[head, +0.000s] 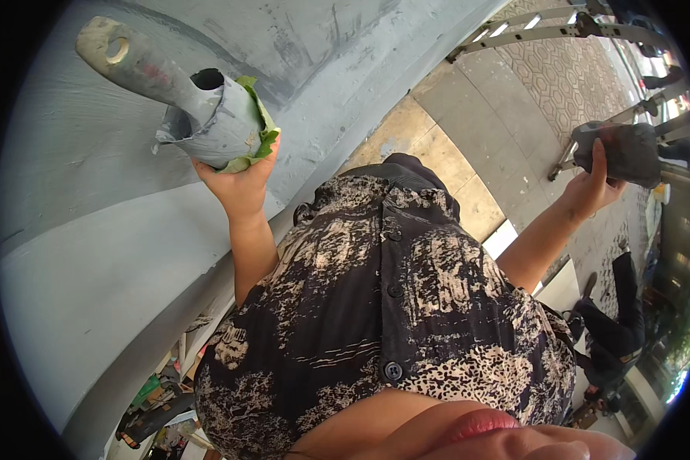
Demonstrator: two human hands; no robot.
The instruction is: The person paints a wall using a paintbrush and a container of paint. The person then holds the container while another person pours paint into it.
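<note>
My left hand (241, 178) grips a paint-coated grey cup (221, 135) from below and the side. A green leaf (259, 132) is wrapped around part of the cup, between it and my palm. Out of the cup's mouth leans a wide, paint-smeared handle (144, 69) with a hole near its end, like a paintbrush's; its lower end is hidden inside. Out to the right, my right hand (595, 184) holds a dark grey block-like object (621, 150) with a faint reddish smear. I cannot tell exactly what it is.
A grey-painted wall (109, 230) with darker streaks fills the left side. Metal ladders (523, 37) stand on the paved ground (506, 109) at upper right. A person in dark clothes (615, 322) is at lower right. Mixed items (161, 397) lie behind me at lower left.
</note>
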